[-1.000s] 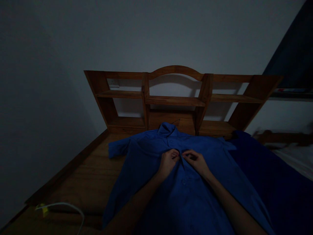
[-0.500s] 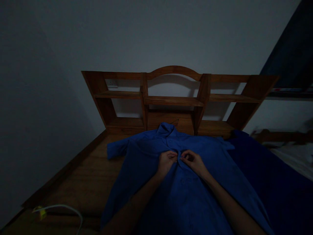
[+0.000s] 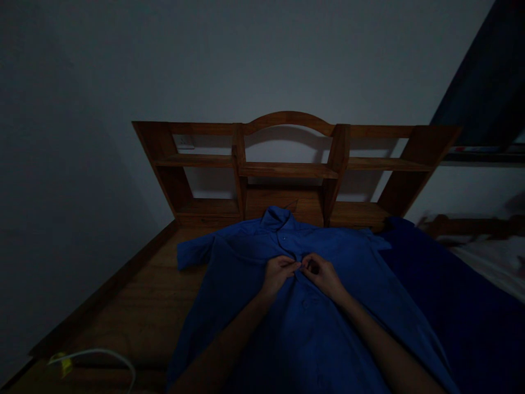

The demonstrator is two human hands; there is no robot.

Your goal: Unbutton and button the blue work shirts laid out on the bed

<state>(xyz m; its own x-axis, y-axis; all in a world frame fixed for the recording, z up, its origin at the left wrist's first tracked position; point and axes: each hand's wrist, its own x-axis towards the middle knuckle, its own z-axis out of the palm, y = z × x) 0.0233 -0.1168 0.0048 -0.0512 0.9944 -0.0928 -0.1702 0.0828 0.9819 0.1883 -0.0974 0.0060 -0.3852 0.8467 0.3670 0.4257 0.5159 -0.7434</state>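
A blue short-sleeved shirt (image 3: 340, 257) lies spread out front side up, its collar (image 3: 276, 218) pointing away from me. My left hand (image 3: 279, 273) pinches the front edge of the shirt from the left. From the right, my right hand (image 3: 322, 273) pinches the same button strip, thumb and forefinger pressed together. The fingertips of both hands nearly meet. A button (image 3: 284, 238) shows near the collar, above the hands. Whatever small part sits between the fingertips is hidden in the dim light.
A wooden shelf headboard (image 3: 289, 171) stands behind the shirt against a pale wall (image 3: 205, 60). Bare wooden boards (image 3: 135, 306) lie to the left, with a white cable (image 3: 102, 351) bearing a yellow tag. Dark blue cloth (image 3: 443, 284) covers the right side.
My fingertips have come closer together at the button strip, the left hand shifting slightly to the right. The whole view has shifted a little; the shirt lies as before.
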